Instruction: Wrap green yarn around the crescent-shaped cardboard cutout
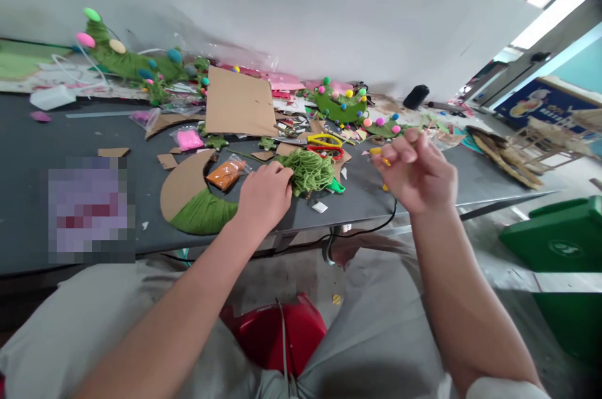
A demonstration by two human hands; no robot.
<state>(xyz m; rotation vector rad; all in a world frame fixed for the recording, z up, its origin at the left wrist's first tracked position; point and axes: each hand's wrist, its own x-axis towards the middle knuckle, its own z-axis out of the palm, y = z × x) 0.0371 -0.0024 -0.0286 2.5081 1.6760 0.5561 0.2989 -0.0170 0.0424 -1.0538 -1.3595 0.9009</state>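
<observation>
My left hand point(267, 193) is closed at the edge of a loose heap of green yarn point(311, 172), its fingers curled against the strands. Just left of that hand lies a cardboard crescent point(184, 189), its lower part wrapped in green yarn; its right end is hidden behind the hand. My right hand point(417, 170) is raised over the table's right side, fingers curled in and thumb against them; anything pinched there is too small to make out. Scissors with yellow handles point(324, 140) and scissors with red handles point(329, 152) lie behind the yarn heap.
A cardboard sheet point(241, 103), an orange packet point(226, 173) and a pink packet point(188, 138) lie on the grey table point(155, 239). Green crescents with pompoms point(341, 107) sit along the wall among scraps. A black cable point(371, 229) hangs at the front edge.
</observation>
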